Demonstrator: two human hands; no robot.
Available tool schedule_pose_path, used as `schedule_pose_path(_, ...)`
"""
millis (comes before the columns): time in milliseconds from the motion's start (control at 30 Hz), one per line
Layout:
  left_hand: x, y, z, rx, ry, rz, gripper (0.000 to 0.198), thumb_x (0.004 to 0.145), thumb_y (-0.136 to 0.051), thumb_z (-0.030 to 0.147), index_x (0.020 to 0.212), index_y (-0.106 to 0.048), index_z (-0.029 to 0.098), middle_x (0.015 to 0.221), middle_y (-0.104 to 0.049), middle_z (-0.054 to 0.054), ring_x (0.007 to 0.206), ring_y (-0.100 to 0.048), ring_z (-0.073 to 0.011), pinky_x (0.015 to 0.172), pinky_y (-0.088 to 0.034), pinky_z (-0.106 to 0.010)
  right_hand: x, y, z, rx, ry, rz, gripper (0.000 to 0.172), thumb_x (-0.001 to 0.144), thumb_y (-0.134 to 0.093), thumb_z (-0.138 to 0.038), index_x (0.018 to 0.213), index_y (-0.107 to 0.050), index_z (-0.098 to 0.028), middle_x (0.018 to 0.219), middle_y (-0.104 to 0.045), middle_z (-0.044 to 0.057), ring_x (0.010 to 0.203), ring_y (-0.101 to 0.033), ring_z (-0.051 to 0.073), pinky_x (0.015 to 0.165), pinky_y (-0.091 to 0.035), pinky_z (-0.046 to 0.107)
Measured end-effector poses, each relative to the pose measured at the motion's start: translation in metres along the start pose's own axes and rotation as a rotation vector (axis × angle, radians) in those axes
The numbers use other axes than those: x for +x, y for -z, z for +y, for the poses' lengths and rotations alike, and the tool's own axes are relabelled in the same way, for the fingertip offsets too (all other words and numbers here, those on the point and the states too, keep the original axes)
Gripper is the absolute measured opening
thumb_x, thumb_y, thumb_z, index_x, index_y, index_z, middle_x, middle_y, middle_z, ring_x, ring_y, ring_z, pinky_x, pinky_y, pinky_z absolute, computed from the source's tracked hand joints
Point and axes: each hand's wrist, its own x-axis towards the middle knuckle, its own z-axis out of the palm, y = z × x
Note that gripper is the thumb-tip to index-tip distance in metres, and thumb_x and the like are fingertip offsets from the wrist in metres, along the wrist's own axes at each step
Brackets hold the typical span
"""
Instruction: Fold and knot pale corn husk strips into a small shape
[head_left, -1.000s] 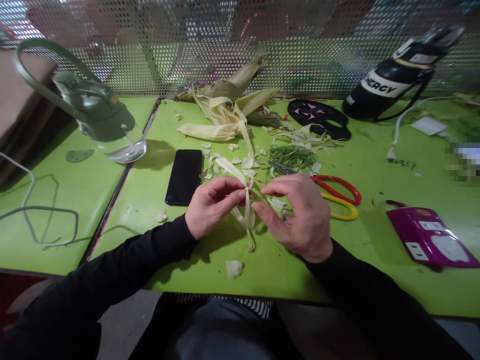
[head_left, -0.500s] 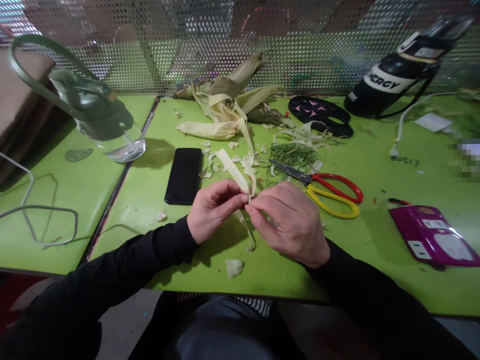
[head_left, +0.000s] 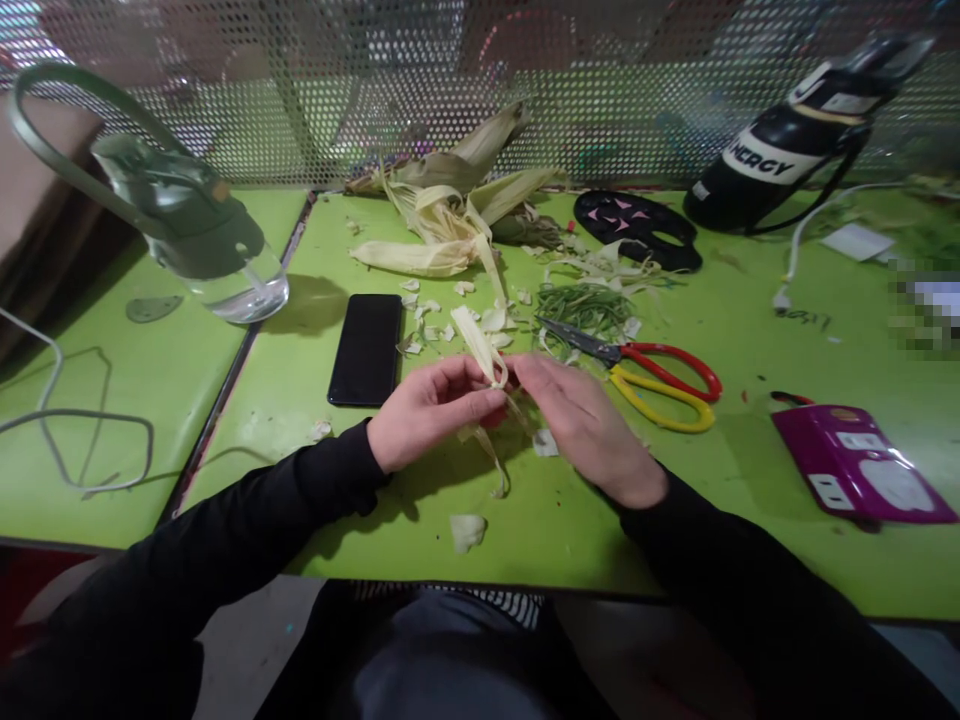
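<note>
My left hand [head_left: 431,410] and my right hand [head_left: 585,425] meet over the middle of the green table [head_left: 300,420]. Both pinch a pale corn-husk strip [head_left: 480,345] that is knotted between the fingertips. One end of the strip sticks up and away from me, another tail hangs down to the table below my hands. Red and yellow scissors [head_left: 645,378] lie just right of my right hand. A black phone [head_left: 367,348] lies flat just left of my left hand.
A pile of corn husks [head_left: 450,215] and green trimmings [head_left: 585,305] lie behind my hands. A clear water bottle with green lid [head_left: 195,235] stands at left, a black bottle [head_left: 787,150] and black mat [head_left: 637,230] at back right, a magenta power strip [head_left: 862,475] at right. Mesh fence runs behind.
My hands have drawn together on the husk strip. The right hand has slid in under the left-hand fingertips, and the loose husk loops have tightened into a small knot.
</note>
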Motion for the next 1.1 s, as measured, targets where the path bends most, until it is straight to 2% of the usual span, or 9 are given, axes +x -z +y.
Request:
schedule_pose_path(133,-0.001,0.001,-0.003,0.063,0.136,-0.110,0.019,0.079,-0.074,0.025,0.082,-0.063,0.010,0.074,-0.064,-0.002,0.067,-0.062,-0.0087,0.068,-0.055,-0.023,0.000,-0.001,0.003,0.219,-0.104,0.017,0.036,0.089,-0.059,-0.048,0.066,-0.062,-0.020,0.075,-0.055,0.000,0.072,-0.052,0.014,0.068,-0.044,0.029)
schedule_pose_path(233,-0.001,0.002,-0.005,0.158,0.086,-0.024,0.018,0.079,-0.073,0.025,0.085,-0.065,0.011,0.086,-0.062,-0.003,0.065,-0.060,-0.0070,0.060,-0.055,-0.020,-0.001,-0.004,0.006,0.427,-0.160,0.032,0.023,0.082,-0.069,-0.045,0.079,-0.072,-0.022,0.081,-0.064,0.000,0.077,-0.058,0.014,0.072,-0.047,0.030)
schedule_pose_path(300,-0.001,0.002,-0.004,0.261,0.030,0.051,0.014,0.081,-0.069,0.024,0.085,-0.066,0.011,0.089,-0.059,-0.002,0.057,-0.054,-0.0033,0.050,-0.051,-0.016,-0.001,-0.006,0.009,0.490,-0.184,0.022,0.022,0.082,-0.069,-0.044,0.086,-0.073,-0.023,0.081,-0.067,0.000,0.073,-0.059,0.013,0.070,-0.048,0.029)
schedule_pose_path(367,-0.001,0.000,-0.003,0.335,0.037,0.073,0.011,0.085,-0.064,0.023,0.087,-0.064,0.012,0.082,-0.057,0.000,0.050,-0.050,-0.0015,0.042,-0.045,-0.013,-0.001,-0.008,0.011,0.474,-0.201,0.058,0.022,0.082,-0.070,-0.044,0.085,-0.073,-0.022,0.075,-0.066,-0.002,0.062,-0.054,0.010,0.059,-0.046,0.026)
schedule_pose_path(467,-0.002,-0.004,-0.001,0.321,0.109,0.052,0.013,0.087,-0.061,0.021,0.097,-0.059,0.013,0.073,-0.059,0.002,0.054,-0.058,-0.0051,0.044,-0.046,-0.013,-0.001,-0.010,0.011,0.422,-0.202,0.146,0.022,0.082,-0.070,-0.043,0.084,-0.071,-0.021,0.069,-0.063,-0.003,0.053,-0.048,0.007,0.047,-0.039,0.022)
schedule_pose_path(567,-0.002,-0.007,0.000,0.242,0.146,0.055,0.022,0.084,-0.066,0.019,0.102,-0.055,0.013,0.073,-0.063,0.001,0.059,-0.063,-0.0078,0.046,-0.048,-0.014,-0.002,-0.011,0.007,0.369,-0.177,0.200,0.021,0.082,-0.071,-0.041,0.083,-0.069,-0.019,0.068,-0.062,-0.003,0.052,-0.050,0.007,0.045,-0.041,0.021)
schedule_pose_path(733,-0.003,-0.010,0.001,0.075,0.187,0.106,0.019,0.086,-0.060,0.010,0.100,-0.048,0.015,0.075,-0.063,0.003,0.053,-0.064,-0.0080,0.035,-0.040,-0.012,-0.004,-0.013,0.001,0.342,-0.161,0.224,0.020,0.077,-0.076,-0.037,0.079,-0.068,-0.020,0.063,-0.060,-0.004,0.047,-0.047,0.006,0.044,-0.042,0.021)
schedule_pose_path(900,-0.003,-0.011,0.003,-0.064,0.201,0.119,0.017,0.087,-0.057,0.006,0.097,-0.046,0.014,0.074,-0.066,0.000,0.059,-0.067,-0.0082,0.049,-0.051,-0.015,-0.004,-0.013,0.000,0.399,-0.177,0.207,0.022,0.077,-0.076,-0.039,0.080,-0.068,-0.019,0.060,-0.059,-0.004,0.044,-0.049,0.007,0.039,-0.042,0.021)
schedule_pose_path(1100,-0.002,-0.009,0.002,-0.011,0.181,0.152,0.015,0.087,-0.061,0.008,0.087,-0.048,0.013,0.064,-0.063,0.003,0.056,-0.066,-0.0077,0.059,-0.056,-0.019,-0.004,-0.014,0.002,0.441,-0.145,0.239,0.019,0.078,-0.075,-0.036,0.079,-0.067,-0.020,0.063,-0.061,-0.004,0.045,-0.050,0.006,0.042,-0.045,0.021)
